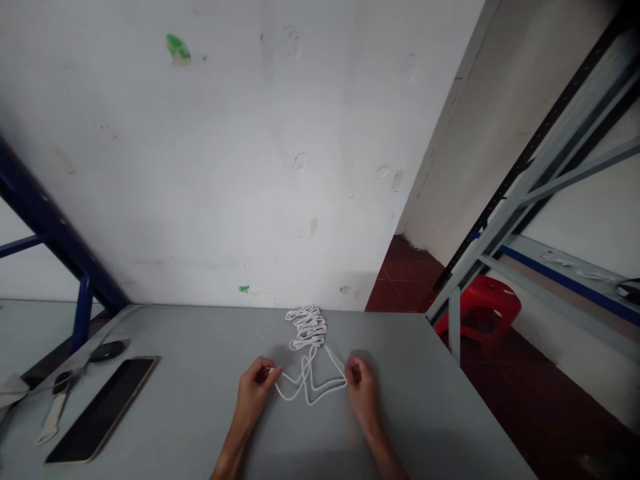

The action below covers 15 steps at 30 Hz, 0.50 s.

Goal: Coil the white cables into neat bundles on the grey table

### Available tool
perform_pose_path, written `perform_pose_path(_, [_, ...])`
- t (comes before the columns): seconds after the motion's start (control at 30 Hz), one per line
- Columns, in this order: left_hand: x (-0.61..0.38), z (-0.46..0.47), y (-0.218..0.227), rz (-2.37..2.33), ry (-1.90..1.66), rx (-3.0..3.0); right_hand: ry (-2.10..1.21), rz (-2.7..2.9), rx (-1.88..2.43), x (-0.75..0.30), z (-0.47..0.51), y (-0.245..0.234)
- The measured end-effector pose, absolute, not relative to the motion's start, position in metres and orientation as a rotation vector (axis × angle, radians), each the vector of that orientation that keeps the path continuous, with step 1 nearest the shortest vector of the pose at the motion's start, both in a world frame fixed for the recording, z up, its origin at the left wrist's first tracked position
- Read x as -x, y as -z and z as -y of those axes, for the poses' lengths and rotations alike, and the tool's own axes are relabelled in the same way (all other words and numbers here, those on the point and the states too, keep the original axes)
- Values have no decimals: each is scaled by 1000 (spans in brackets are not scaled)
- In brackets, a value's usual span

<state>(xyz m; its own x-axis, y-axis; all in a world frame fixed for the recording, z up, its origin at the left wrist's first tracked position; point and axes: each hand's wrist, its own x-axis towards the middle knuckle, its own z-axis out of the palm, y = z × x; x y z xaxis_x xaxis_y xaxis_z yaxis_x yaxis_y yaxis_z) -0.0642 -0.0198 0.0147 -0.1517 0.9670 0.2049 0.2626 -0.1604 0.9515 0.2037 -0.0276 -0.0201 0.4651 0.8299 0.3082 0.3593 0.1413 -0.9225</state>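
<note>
Cord [310, 325], white and thin, lies on the grey tabletop [430, 407]: looped back and forth into a bundle at the middle of the tabletop's far edge, with loose strands trailing from it toward the near side. My left hand [254, 385], over the middle of the tabletop, pinches a strand between thumb and forefinger. My right hand [363, 393], level with it and a little to the tabletop's right side, has its fingers curled in where another strand bends sharply; whether they grip it or only touch it, I cannot tell. Hands apart, the loose strands between them. Left part of the tabletop: a dark-screened tablet [103, 411] lying flat and slantwise; farther left, a watch [56, 407] with a pale strap; a black rounded object [107, 351], too dim to name, sits beyond the tablet. A white wall [225, 167] rises behind the tabletop's far edge, marked with scraps of green. Blue metal post [83, 263] at the tabletop's far left corner, grey metal frame [495, 220] at the far right one. Past the right edge, lower than the tabletop, a red plastic stool [487, 297] on dark red flooring [540, 393].
</note>
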Motion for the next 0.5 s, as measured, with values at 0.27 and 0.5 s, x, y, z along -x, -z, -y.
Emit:
perform_pose_path(0.27, [38, 25, -31, -1151, -1200, -1631, -736, 1673, 1092, -144, 55, -28])
perform_pose_path(0.5, [33, 28, -36, -1029, -1186, -1606, -1175, 1450, 1093, -126, 41, -21])
